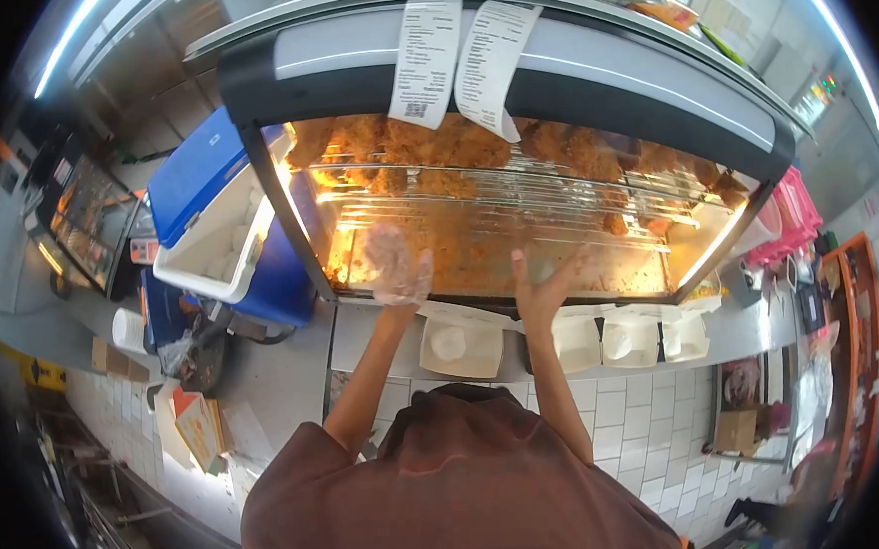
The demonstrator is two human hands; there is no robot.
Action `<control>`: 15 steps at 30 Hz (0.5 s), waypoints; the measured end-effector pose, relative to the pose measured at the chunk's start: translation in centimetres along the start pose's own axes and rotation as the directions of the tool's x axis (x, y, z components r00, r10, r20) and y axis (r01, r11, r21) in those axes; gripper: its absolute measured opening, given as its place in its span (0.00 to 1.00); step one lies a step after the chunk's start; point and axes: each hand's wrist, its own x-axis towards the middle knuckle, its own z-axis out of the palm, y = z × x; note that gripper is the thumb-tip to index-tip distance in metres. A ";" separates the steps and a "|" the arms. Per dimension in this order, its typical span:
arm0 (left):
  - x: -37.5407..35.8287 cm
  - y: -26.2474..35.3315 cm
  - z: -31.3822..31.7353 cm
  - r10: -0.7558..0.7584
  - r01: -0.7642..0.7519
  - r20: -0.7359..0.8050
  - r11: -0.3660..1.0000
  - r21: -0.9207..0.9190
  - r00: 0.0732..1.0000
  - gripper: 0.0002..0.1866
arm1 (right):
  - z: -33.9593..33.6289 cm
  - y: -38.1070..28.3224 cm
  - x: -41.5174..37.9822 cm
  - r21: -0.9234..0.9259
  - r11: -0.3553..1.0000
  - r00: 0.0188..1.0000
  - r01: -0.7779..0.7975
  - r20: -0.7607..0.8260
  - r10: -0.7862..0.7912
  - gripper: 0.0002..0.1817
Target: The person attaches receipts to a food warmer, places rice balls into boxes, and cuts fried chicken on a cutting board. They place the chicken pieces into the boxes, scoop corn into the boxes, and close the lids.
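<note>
Kitchen service area, white tiled floor, steel fittings; a heated display case [514, 171] stands at centre and serves as landmark.

Left hand [395, 262]: wears a thin clear glove, fingers spread open, raised against the front glass of the case at its left end. Nothing held.

Right hand [543, 287]: bare, open, fingers splayed, at the lower front edge of the case near its middle. Nothing held.

Fried chicken pieces [433, 146]: golden, piled on the wire rack [514, 186] inside the case, behind the glass above both hands; more pieces sit along the rack toward the case's right end.

Paper boxes [460, 345]: white, open, set in a row on the steel tabletop [363, 328] directly below the case; one lies between the two forearms, the others run under the case's right half.

Order slips [458, 60]: two printed paper strips hanging side by side from the top of the case.

Cooler [208, 212]: blue with a white interior, lid raised, just beside the left end of the case.

Pink crate [792, 218]: at the right end of the case.
</note>
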 end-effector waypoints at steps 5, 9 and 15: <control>-0.9 -3.9 -1.5 -0.126 0.129 0.032 0.986 -0.105 0.992 0.41 | 2.4 -1.5 -2.1 0.020 0.998 0.994 0.060 0.089 -0.062 0.63; 1.7 -1.5 -3.3 -0.242 0.235 -0.061 0.966 -0.110 0.968 0.36 | 0.2 -2.2 -2.6 0.046 0.996 0.991 0.073 0.108 -0.078 0.61; 8.5 18.0 -7.2 0.303 -0.203 0.037 0.721 -0.663 0.952 0.13 | -10.7 5.3 -1.7 0.550 0.736 0.905 -0.395 0.374 0.206 0.29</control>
